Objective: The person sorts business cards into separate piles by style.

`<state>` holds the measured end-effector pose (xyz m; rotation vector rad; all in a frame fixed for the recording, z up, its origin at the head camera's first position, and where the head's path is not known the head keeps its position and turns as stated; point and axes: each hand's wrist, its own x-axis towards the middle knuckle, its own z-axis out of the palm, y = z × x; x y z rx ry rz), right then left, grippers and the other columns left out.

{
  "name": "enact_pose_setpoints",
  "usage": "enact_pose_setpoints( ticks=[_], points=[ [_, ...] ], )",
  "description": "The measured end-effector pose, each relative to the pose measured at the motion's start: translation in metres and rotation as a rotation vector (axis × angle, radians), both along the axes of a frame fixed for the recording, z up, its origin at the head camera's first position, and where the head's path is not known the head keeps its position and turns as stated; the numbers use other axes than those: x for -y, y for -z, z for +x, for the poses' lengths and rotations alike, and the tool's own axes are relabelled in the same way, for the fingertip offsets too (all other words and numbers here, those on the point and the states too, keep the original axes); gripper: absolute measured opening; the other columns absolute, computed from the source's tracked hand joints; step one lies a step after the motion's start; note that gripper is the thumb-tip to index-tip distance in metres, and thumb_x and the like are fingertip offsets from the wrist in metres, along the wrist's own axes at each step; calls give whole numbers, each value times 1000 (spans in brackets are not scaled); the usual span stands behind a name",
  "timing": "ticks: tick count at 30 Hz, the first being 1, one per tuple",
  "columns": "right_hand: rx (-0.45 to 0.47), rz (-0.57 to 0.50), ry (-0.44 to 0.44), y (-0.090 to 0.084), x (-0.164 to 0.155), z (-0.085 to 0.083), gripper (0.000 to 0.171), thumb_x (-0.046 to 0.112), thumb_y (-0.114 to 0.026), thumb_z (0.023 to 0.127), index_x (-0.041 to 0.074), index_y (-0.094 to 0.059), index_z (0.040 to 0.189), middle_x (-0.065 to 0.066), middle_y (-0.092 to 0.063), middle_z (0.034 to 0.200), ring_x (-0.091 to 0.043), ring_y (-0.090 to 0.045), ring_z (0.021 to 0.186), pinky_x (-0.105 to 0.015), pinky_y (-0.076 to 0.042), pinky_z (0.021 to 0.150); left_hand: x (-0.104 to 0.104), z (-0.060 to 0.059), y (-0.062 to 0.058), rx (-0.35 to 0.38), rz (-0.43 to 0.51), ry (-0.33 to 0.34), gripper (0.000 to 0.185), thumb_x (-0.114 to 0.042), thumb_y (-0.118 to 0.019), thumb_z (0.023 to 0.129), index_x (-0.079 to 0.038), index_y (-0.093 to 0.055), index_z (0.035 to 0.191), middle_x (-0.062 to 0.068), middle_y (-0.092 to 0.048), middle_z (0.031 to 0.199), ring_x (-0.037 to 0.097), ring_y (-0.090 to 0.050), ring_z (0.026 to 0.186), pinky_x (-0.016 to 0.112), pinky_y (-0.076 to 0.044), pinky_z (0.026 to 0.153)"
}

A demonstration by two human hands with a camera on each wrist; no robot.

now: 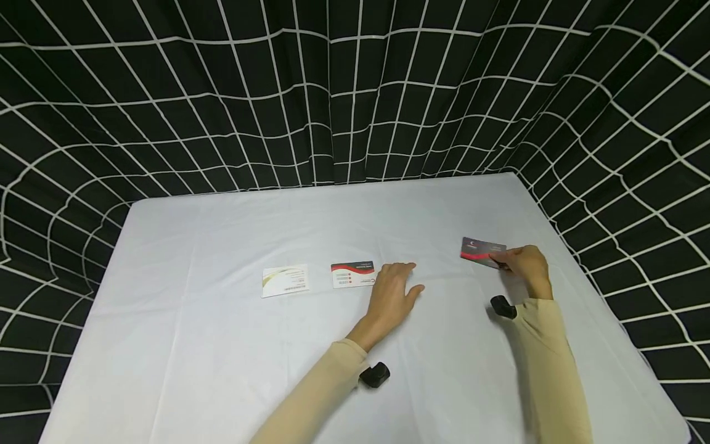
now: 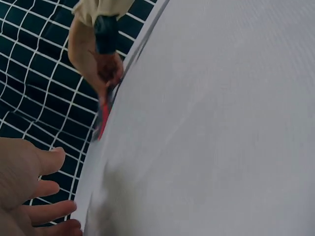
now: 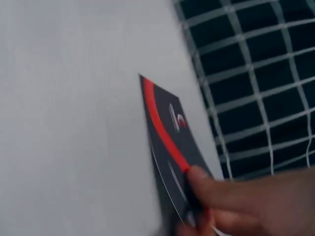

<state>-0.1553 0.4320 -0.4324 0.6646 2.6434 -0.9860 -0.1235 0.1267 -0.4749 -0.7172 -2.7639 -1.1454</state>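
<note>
Between its thumb and fingers my right hand (image 1: 527,266) pinches a dark business card (image 1: 480,251) with a red stripe, at the right side of the table. In the right wrist view that card (image 3: 165,132) slants up from the thumb, apart from the cloth at its lower edge. My left hand (image 1: 389,292) hovers near the table's middle with fingers extended and nothing held. Just left of it lies a white business card (image 1: 353,279) with a black and red band, its right end partly behind the fingers. Farther left is a white card (image 1: 285,280) with gold curves.
A white cloth covers the table (image 1: 222,357). Black netting-patterned curtain (image 1: 277,111) with white grid lines surrounds its back and sides. A small black camera sits at each wrist, the left one (image 1: 375,375) and the right one (image 1: 503,306).
</note>
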Motion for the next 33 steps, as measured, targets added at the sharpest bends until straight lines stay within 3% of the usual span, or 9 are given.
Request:
enact_pose_setpoints(
  ticks=[4, 7, 10, 14, 16, 19, 25, 30, 33],
  points=[
    [56, -352, -225, 3, 41, -2, 27, 19, -63, 97, -6, -71, 101, 9, -64, 65, -1, -54, 62, -17, -45, 59, 11, -4, -1, 38, 65, 9, 58, -27, -67, 94, 5, -48, 140, 19, -54, 138, 29, -54, 123, 37, -41, 105],
    [61, -344, -428, -1, 92, -6, 30, 17, -64, 96, -11, -71, 102, 8, -62, 64, -5, -49, 64, -20, -40, 61, 26, -10, -3, 16, 76, -35, 62, -28, -69, 92, 2, -47, 142, 18, -62, 124, 23, -63, 102, 33, -51, 89],
    [48, -301, -528, -13, 143, -5, 30, 15, -65, 95, -14, -70, 102, 4, -62, 64, -9, -48, 64, -23, -40, 62, 42, -12, -6, -24, 10, -115, 55, -28, -74, 87, -5, -58, 135, 10, -67, 101, 17, -62, 78, 29, -51, 65],
    [23, -223, -514, -4, 180, -13, 31, 22, -68, 94, -9, -75, 92, 3, -63, 62, -9, -50, 61, -23, -41, 60, 68, -16, -9, 3, 23, -219, 45, -23, -79, 82, -2, -65, 119, 10, -68, 95, 21, -65, 79, 31, -51, 64],
    [1, -167, -495, 12, 189, -19, 33, 30, -70, 92, -2, -77, 83, 4, -62, 60, -8, -50, 58, -23, -41, 58, 82, -20, -9, 38, 75, -249, 41, -19, -80, 81, 1, -65, 114, 14, -68, 94, 23, -65, 79, 32, -52, 66],
    [-30, -108, -484, 18, 204, -22, 36, 35, -72, 90, 4, -76, 72, 6, -58, 54, -8, -46, 54, -23, -36, 54, 97, -27, -9, 45, 65, -279, 35, -16, -79, 81, 3, -66, 107, 14, -68, 90, 23, -64, 76, 31, -51, 66],
    [-54, 10, -451, 18, 217, -18, 36, 38, -73, 87, 9, -74, 65, 7, -54, 52, -8, -42, 52, -22, -31, 50, 101, -32, -4, -19, -48, -311, 33, -21, -81, 79, 0, -69, 101, 11, -67, 84, 17, -61, 64, 25, -47, 57],
    [-72, 113, -433, 18, 222, -12, 46, 43, -74, 85, 15, -58, 52, 8, -42, 47, -8, -36, 48, -20, -24, 43, 98, -34, 0, -71, -215, -337, 27, -23, -81, 77, -2, -70, 89, 8, -61, 77, 18, -62, 60, 27, -49, 53],
    [-109, 160, -438, 23, 223, -9, 50, 45, -74, 84, 17, -52, 50, 8, -39, 47, -8, -35, 48, -20, -23, 43, 95, -35, 3, -57, -308, -322, 23, -24, -79, 79, -3, -69, 82, 8, -61, 72, 21, -64, 60, 30, -51, 52]
  ],
)
